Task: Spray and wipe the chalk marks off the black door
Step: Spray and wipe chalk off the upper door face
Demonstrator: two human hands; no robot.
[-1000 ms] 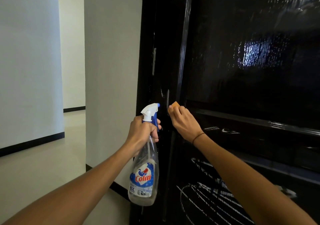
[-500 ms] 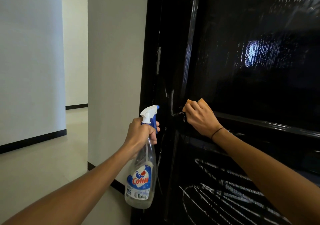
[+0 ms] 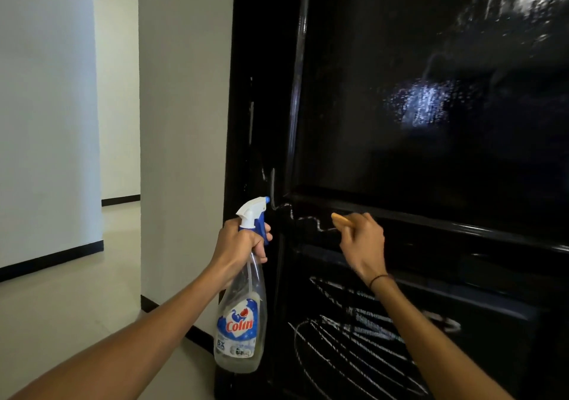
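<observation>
A glossy black door (image 3: 415,153) fills the right side; its upper panel looks wet and shiny. White chalk marks (image 3: 354,338) cover the lower panel, and a thin chalk squiggle (image 3: 304,219) runs along the middle rail. My left hand (image 3: 237,245) grips the neck of a clear Colin spray bottle (image 3: 241,316) with a white and blue trigger, held upright beside the door's left edge. My right hand (image 3: 360,242) pinches a small orange sponge (image 3: 340,219) against the middle rail, at the right end of the squiggle.
A white wall (image 3: 184,122) stands just left of the door frame, with a black skirting strip (image 3: 191,332) along the floor. A pale tiled floor (image 3: 77,307) and a corridor opening lie further left.
My right hand has slid to the right along the middle rail with the sponge, uncovering the chalk squiggle. The left hand and bottle have stayed about where they were.
</observation>
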